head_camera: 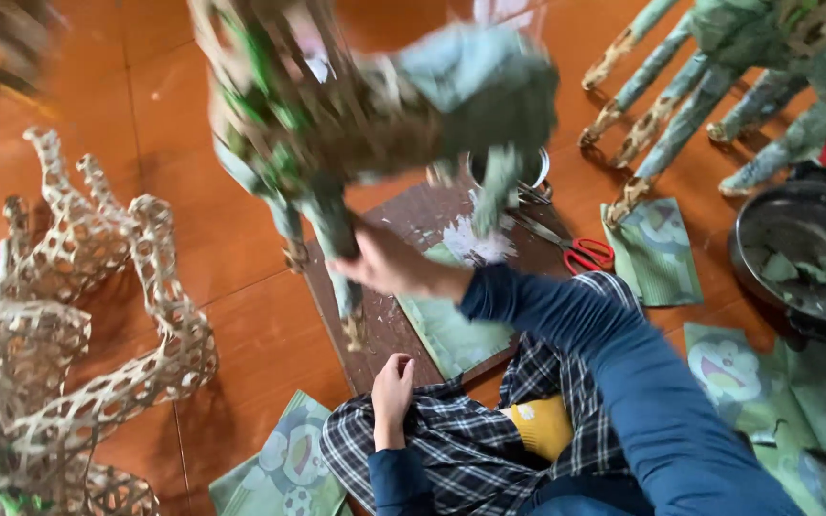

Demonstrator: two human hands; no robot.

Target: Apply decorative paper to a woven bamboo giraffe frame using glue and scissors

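Here, a woven animal frame (356,124), partly covered with green paper, is held up above a dark board (413,229) on the orange-brown floor (231,315).

The right hand (384,263) grips one leg of the frame, fingers closed around it; the frame is blurred, so finer detail cannot be told. The left hand (392,397) rests on a checked cloth (461,449) over the lap, fingers together and bent, holding nothing. On the board lie a green paper sheet (451,330) and white glue smears. Just beside it are red-handled scissors (576,250) and a small round tin (528,172). To the right stands a metal bowl (805,248), with more green sheets (657,253) near it. Bare woven frames (88,325) lie at the left, and a paper-covered figure (719,76) stands at the upper right.
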